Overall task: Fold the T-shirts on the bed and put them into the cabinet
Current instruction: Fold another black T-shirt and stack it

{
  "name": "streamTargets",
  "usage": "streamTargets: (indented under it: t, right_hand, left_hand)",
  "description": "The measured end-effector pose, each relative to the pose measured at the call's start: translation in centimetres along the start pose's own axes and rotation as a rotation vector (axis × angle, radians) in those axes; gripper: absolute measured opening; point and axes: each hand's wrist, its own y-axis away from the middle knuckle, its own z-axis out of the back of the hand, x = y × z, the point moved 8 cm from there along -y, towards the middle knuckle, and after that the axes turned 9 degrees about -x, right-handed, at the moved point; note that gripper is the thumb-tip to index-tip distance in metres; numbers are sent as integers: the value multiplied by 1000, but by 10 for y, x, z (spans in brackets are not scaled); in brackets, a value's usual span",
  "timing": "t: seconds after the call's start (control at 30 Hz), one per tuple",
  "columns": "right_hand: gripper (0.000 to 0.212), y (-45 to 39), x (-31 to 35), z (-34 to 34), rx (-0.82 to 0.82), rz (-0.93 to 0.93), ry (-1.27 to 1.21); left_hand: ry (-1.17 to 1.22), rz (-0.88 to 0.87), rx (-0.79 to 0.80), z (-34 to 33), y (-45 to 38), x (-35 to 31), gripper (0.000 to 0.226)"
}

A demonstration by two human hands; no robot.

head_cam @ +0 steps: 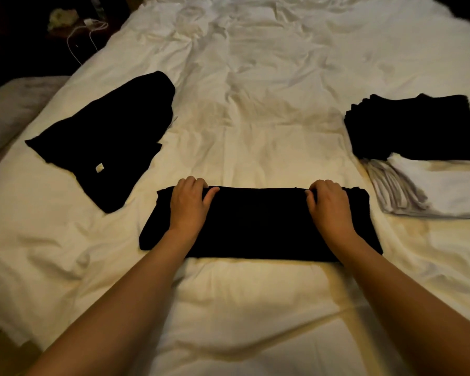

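- Black T-shirt (pixel 258 223), a folded band at 6 o'clock on the bed (pixel 255 90).
- Left hand (pixel 189 203) and right hand (pixel 329 206): fingers curled, grasping its far edge, likely for the next fold.
- Folded stack (pixel 418 131) at 3 o'clock; unfolded shirt (pixel 111 137) at 9.

Folded T-shirt (pixel 258 223) lies crosswise on bed (pixel 255 90), directly before me. My left hand (pixel 189 204) on its left part, right hand (pixel 330 206) on its right part, both at far edge. Unfolded T-shirt (pixel 106 142) further left, apart. Stack of folded shirts (pixel 418 156) at right, apart. Cable (pixel 87 33) beyond bed's far-left edge.
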Motion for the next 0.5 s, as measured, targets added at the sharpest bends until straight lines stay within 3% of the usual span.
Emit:
streamTargets:
  t: [0.23,0.33,0.43,0.5]
  right_hand:
    - [19,2,-13,-11,-14,-63,10]
    - [23,6,6,4,-113,-61,-39]
    - [32,25,67,7,-144,155,-129]
    - [49,43,100,-15,23,254,-101]
  left_hand:
    - [-39,-3,25,-19,3,6,25]
    - [-35,-70,-79,-2,2,-23,16]
    - [148,-250,-101,8,22,-87,21]
    - [202,-277,40,-1,39,-114,40]
